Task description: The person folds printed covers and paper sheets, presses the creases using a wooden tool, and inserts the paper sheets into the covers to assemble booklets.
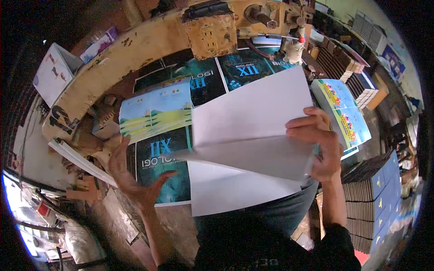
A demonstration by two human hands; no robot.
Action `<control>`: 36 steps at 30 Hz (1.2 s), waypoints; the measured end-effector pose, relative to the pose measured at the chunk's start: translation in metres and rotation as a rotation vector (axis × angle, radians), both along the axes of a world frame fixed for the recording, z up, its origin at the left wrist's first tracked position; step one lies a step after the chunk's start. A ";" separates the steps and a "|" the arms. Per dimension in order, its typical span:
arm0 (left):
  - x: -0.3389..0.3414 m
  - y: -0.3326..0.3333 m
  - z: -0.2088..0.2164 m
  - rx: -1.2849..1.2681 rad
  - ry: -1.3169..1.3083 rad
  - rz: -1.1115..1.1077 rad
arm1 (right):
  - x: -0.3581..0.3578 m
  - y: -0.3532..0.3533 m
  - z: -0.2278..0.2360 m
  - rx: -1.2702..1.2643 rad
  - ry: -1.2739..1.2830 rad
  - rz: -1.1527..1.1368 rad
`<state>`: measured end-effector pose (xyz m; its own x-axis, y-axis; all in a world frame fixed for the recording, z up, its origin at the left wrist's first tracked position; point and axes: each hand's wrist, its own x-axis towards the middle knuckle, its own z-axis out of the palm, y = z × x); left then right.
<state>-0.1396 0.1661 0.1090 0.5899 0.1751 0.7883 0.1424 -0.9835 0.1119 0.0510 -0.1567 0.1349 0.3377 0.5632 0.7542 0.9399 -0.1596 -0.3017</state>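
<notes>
the right hand (318,144) grips the edge of a white folded sheet (251,144) lifted in mid-fold, while the left hand (131,174) lies open, flat on the dark printed cover (165,165) below. the fold looks half done; stacked covers (368,203) to the right seem finished.

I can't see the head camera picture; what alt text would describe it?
A right hand lifts a white folded sheet over a cluttered workbench, while the left hand rests flat on a dark printed cover. Stacks of bound books stand to the right.
</notes>
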 end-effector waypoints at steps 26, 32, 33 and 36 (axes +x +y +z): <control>0.062 -0.094 -0.017 -0.770 0.054 -0.117 | -0.005 0.083 -0.023 0.064 0.350 -0.501; 0.042 -0.083 -0.025 -1.170 0.006 -0.254 | 0.017 0.057 -0.016 -0.074 0.531 -0.155; 0.038 -0.077 -0.031 -1.573 -0.046 -0.317 | 0.020 0.051 -0.016 -0.113 0.724 -0.027; 0.026 -0.061 -0.060 -1.808 -0.126 -0.273 | 0.033 0.046 -0.046 -0.170 1.049 0.169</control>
<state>-0.1140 0.1050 0.0494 0.7032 0.6827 -0.1983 -0.0746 0.3483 0.9344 0.0844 -0.1103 0.0886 0.6787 0.7333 0.0406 0.2386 -0.1679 -0.9565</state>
